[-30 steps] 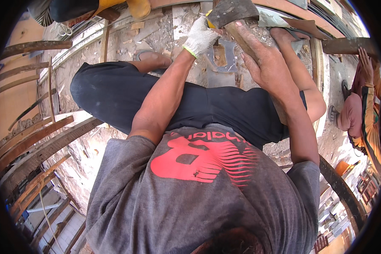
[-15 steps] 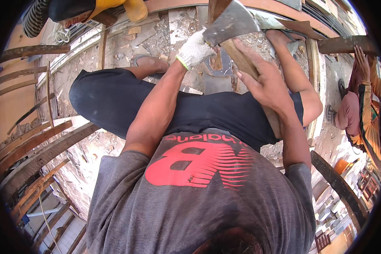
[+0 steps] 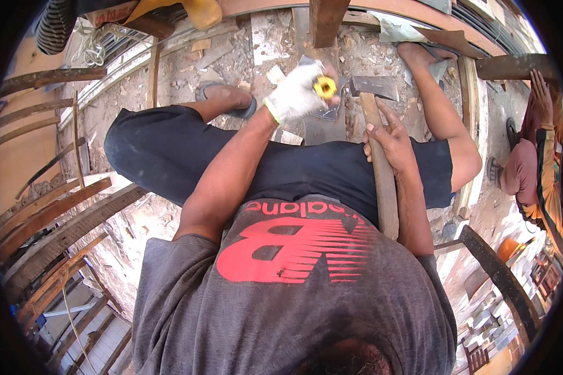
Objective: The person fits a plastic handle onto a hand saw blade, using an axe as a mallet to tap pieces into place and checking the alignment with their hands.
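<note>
My left hand [image 3: 294,94], in a white knit glove, is closed around a yellow-ended tool [image 3: 324,87] whose round end has a dark centre; the rest of it is hidden. Below this hand, a dark flat piece [image 3: 327,115] on the ground is partly covered. My bare right hand [image 3: 391,142] grips the wooden handle of an axe [image 3: 385,200]. Its grey head points away from me, low between my legs, and the handle's near end reaches my waist.
Wood chips and scraps litter the ground [image 3: 225,56]. An upright timber post [image 3: 327,24] stands ahead. Wooden slats [image 3: 69,215] line the left. A person in yellow boots [image 3: 203,11] is at the far left; another person's hand [image 3: 540,97] rests on a beam at right.
The axe head has swung down and away from my left hand, its handle now straighter. My left hand has turned, bringing the yellow end into view.
</note>
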### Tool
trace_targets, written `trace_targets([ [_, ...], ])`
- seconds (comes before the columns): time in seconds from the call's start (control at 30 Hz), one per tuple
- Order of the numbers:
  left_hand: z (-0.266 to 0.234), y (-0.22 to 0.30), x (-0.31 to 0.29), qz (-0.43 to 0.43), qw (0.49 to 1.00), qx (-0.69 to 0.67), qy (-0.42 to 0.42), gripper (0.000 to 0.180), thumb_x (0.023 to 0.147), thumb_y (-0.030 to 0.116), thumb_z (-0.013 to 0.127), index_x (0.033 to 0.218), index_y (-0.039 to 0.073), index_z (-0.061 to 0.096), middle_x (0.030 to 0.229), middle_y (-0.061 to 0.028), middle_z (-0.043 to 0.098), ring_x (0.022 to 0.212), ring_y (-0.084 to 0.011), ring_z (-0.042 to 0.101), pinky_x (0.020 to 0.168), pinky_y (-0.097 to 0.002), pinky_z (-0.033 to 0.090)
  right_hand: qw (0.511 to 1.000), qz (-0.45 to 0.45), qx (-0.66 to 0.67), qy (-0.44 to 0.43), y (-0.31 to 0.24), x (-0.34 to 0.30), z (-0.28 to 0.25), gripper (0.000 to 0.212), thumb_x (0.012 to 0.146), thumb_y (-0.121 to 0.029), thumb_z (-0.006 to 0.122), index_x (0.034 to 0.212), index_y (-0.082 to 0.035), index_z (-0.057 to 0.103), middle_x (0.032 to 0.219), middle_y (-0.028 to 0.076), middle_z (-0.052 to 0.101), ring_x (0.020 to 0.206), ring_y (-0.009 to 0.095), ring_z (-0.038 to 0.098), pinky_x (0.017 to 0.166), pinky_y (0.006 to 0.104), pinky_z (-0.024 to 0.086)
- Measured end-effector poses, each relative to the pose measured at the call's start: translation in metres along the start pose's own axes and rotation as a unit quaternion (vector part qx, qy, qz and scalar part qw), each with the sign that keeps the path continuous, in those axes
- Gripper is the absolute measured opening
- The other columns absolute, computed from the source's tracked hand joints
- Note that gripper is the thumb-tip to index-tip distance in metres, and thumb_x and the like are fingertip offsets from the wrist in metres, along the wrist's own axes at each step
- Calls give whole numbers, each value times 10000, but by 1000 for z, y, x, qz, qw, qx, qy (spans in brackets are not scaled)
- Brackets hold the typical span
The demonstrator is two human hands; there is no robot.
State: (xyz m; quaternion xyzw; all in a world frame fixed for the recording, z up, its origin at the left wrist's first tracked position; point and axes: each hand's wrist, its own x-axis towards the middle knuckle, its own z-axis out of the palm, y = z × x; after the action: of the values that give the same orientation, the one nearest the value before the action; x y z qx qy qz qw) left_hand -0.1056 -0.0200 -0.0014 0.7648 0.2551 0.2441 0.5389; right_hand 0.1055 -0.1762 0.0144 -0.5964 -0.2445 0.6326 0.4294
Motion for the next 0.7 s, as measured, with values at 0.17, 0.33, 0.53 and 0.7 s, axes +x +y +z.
trace_targets([
  [0.17, -41, -38, 28, 12, 890, -409, 199, 205, 798, 54, 764, 929, 60, 605, 841, -70, 643, 835, -182, 656, 751, -332, 550, 1000, 1, -15, -2, -4, 6, 1, 752, 939, -102, 656, 1577, -66, 261, 772, 90, 637, 556, 162, 623, 456, 277, 509],
  [0.33, -27, -8, 52, -9, 933, -255, 253, 266, 814, 195, 827, 893, 74, 604, 797, -46, 640, 709, -176, 650, 680, -333, 551, 999, -14, -31, 29, -10, 1, 2, 741, 935, -95, 651, 1574, -80, 275, 777, 89, 639, 563, 159, 625, 463, 274, 515],
  [0.53, 55, 24, 50, 37, 988, 147, 34, 446, 708, 385, 854, 968, 72, 671, 818, -142, 692, 775, -347, 703, 713, -419, 565, 999, -11, -22, 47, -18, -14, -6, 702, 928, -82, 647, 1541, -59, 306, 803, 107, 652, 568, 163, 635, 464, 274, 529],
  [0.7, 78, 21, 55, 102, 971, 217, -24, 415, 741, 457, 765, 975, 117, 721, 853, -143, 700, 808, -351, 708, 714, -471, 550, 994, -19, -37, 103, -30, -43, -15, 664, 941, -72, 625, 1526, -58, 311, 823, 113, 649, 575, 163, 639, 461, 261, 528],
])
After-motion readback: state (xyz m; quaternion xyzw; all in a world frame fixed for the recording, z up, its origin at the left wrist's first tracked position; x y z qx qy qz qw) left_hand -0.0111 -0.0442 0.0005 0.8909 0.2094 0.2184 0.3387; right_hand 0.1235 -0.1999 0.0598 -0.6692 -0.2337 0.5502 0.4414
